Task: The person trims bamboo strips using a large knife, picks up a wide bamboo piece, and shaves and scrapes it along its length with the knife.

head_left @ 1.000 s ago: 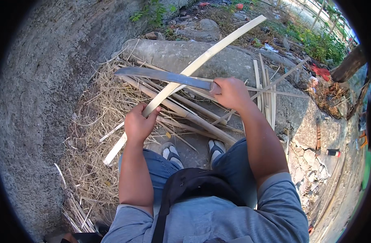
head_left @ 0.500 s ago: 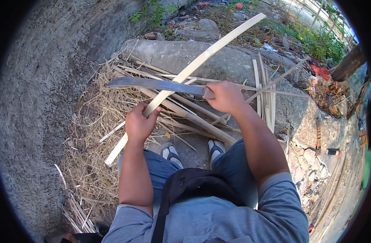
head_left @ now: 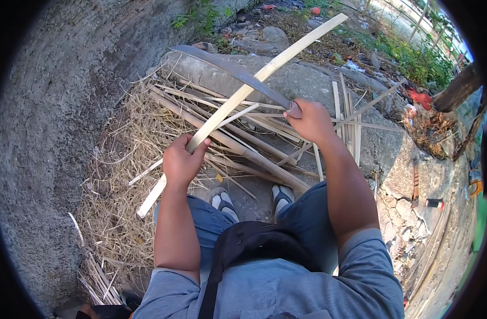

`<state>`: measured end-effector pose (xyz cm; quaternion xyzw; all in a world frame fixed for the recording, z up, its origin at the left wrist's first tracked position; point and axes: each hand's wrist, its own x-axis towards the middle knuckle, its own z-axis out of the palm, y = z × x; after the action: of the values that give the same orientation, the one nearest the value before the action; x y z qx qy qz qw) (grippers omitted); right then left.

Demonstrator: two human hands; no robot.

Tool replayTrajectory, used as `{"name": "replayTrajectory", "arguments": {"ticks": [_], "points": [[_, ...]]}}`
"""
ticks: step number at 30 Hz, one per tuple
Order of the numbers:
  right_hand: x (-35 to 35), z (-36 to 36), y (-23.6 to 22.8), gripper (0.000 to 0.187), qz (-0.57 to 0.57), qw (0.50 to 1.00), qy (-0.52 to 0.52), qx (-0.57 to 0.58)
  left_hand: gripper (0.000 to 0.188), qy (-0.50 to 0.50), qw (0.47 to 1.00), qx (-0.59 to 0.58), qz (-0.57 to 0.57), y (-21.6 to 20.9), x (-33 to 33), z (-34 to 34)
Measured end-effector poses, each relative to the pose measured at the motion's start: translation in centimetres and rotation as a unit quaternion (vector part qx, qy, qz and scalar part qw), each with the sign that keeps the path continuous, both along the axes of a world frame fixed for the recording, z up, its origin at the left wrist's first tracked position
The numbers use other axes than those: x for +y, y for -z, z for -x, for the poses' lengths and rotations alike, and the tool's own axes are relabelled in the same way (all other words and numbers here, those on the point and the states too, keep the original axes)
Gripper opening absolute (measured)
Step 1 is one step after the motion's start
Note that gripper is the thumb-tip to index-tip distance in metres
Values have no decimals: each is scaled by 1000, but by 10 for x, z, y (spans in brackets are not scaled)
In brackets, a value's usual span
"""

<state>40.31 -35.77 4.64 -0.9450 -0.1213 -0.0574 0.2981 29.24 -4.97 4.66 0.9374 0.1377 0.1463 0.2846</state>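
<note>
My left hand (head_left: 184, 159) is closed round the lower part of a long pale bamboo strip (head_left: 238, 97). The strip slants up from near my left knee toward the far right. In my right hand (head_left: 311, 121) is the handle of a machete (head_left: 227, 66). Its dark blade crosses the strip's upper half and points to the far left; whether the edge touches the strip I cannot tell. A thin sliver (head_left: 238, 116) stands off the strip's side, below the blade. Under both hands lie split bamboo pieces (head_left: 259, 159).
Dry shavings (head_left: 126, 175) cover the ground at my left, beside a rough wall (head_left: 46, 149). A stone slab (head_left: 307, 80) lies beyond the bamboo, with several thin strips (head_left: 351, 122) leaning on its right. A small dark cylinder (head_left: 435, 203) lies far right. My sandalled feet (head_left: 281, 196) are below.
The machete has slid up along the strip, its tip swinging farther away from me. My right hand has moved slightly right. My left hand and the strip have hardly moved.
</note>
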Motion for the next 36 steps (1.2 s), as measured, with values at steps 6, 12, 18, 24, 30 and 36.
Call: {"name": "replayTrajectory", "arguments": {"ticks": [6, 12, 18, 24, 30, 36], "points": [[13, 8, 6, 22, 67, 990, -102, -73, 43, 9, 1000, 14, 6, 0, -4, 0], [18, 11, 2, 20, 94, 983, -150, -52, 46, 18, 1000, -6, -24, 9, -2, -3], [7, 6, 2, 22, 54, 994, -73, -64, 46, 8, 999, 25, 20, -2, -3, -2], [4, 1, 3, 30, 44, 998, -53, -7, 43, 11, 1000, 10, 9, 2, 1, -1], [10, 7, -2, 26, 55, 996, -66, -3, 47, 4, 1000, 29, 3, 0, -3, -2], [11, 8, 3, 25, 76, 993, -85, -33, 49, 16, 1000, 14, 9, 6, -1, -3]]}}
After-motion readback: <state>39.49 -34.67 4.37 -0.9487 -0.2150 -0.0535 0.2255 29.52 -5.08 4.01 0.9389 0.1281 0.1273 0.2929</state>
